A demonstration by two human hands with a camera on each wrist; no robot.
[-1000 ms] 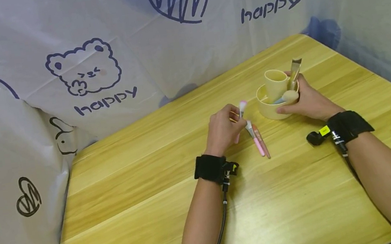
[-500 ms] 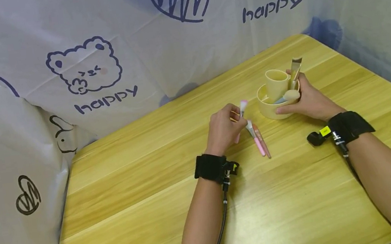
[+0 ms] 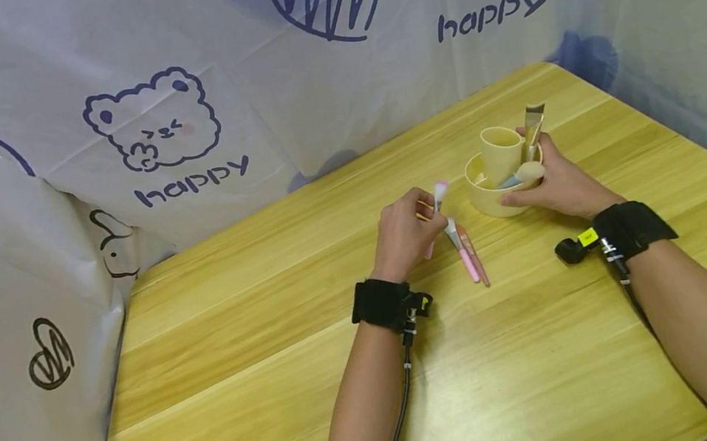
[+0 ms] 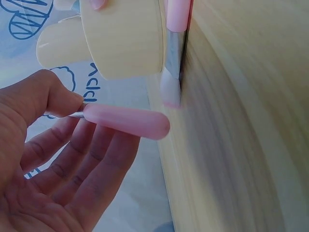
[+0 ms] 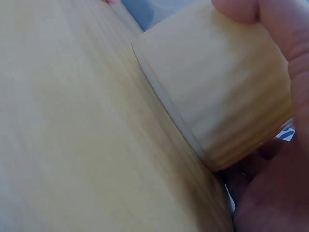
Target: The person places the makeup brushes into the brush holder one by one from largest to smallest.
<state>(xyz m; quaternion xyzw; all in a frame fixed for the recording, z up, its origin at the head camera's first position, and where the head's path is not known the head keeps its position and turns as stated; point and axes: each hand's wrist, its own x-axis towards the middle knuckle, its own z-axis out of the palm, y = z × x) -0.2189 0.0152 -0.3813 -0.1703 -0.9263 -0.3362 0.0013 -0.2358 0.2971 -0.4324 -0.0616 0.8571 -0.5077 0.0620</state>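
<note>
Between thumb and fingers, my left hand (image 3: 403, 232) pinches a makeup brush (image 4: 128, 121) with a pink handle and white, pink-tipped bristles, held just above the table. Beside it lie a second pink-handled brush (image 3: 468, 261) and a reddish-brown pencil-like stick (image 3: 476, 264), close together. My right hand (image 3: 563, 182) grips the side of a round cream holder (image 3: 492, 204), thumb in front and fingers behind. A taller cream cup section (image 3: 498, 155) rises from it. Inside stand a flat-tipped brush (image 3: 534, 126) and a fluffy brush (image 3: 527, 172) leaning low. In the right wrist view, the holder (image 5: 212, 82) appears close up.
The wood-grain table (image 3: 244, 354) extends left and toward the front. A white printed cloth (image 3: 259, 114) hangs behind its far edge and at the sides. Both wrists carry black straps with cables.
Both hands keep their places and holds. The fluffy brush in the holder has shifted very slightly to the right; little else differs.
</note>
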